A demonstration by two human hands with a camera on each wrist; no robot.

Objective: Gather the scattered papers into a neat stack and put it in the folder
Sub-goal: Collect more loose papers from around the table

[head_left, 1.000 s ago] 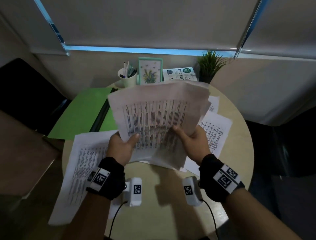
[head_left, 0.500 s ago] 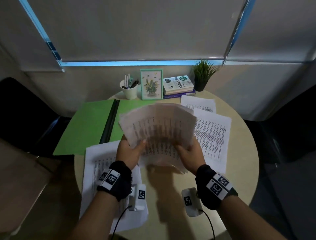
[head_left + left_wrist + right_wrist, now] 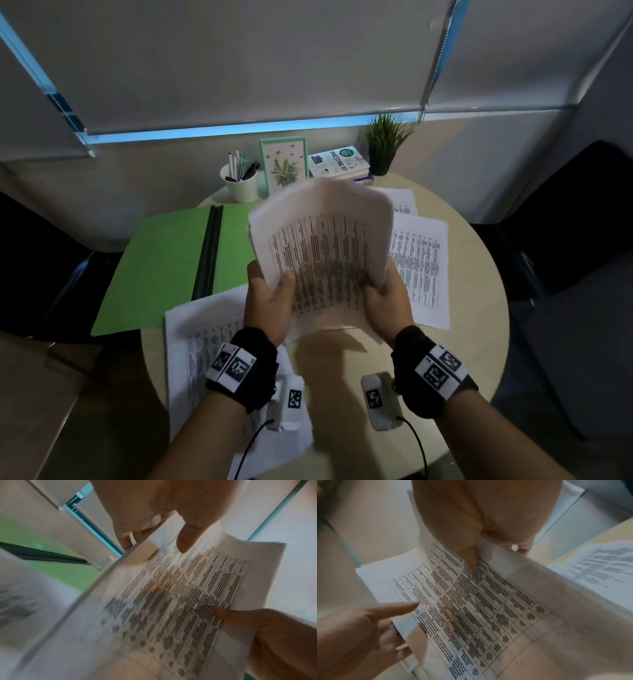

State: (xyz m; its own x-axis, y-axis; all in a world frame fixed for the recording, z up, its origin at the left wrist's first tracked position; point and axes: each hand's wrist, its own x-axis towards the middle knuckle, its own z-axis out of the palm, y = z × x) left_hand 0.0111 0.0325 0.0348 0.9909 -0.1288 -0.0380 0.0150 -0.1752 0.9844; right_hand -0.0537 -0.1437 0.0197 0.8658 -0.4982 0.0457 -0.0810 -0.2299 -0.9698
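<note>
- Hands grip one bundle of printed papers (image 3: 322, 253) between them, raised above the round table (image 3: 479, 335) with the printed table side facing the person.
- The left hand (image 3: 269, 308) grips the bundle's left edge: the thumb (image 3: 187, 539) lies across the printed face and the fingers curl behind the sheets, as the left wrist view shows.
- The right hand (image 3: 385, 305) grips the right edge in the same way, its thumb (image 3: 471, 557) pressed on the print and the fingers wrapped behind.
- Both forearms reach forward from the near edge of the table, roughly parallel, palms turned toward each other, with the bundle spanning the gap between the two hands.
- The sheets in the bundle are uneven, their top edges fanned and curved; the lower part of the bundle hangs just above the tabletop.
- The green folder (image 3: 161, 263) lies open flat on the left part of the table, its dark spine running away from the person; one flap overhangs the table's left edge.
- Loose sheets (image 3: 191, 342) lie under and left of the left wrist, touching the folder's near edge.
- More loose pages (image 3: 424, 270) lie flat on the right side of the table, beyond the right hand.
- At the far edge stand a white pen cup (image 3: 241, 186), a framed picture (image 3: 284, 164), a small pile of books (image 3: 339, 164) and a potted plant (image 3: 385, 144).
</note>
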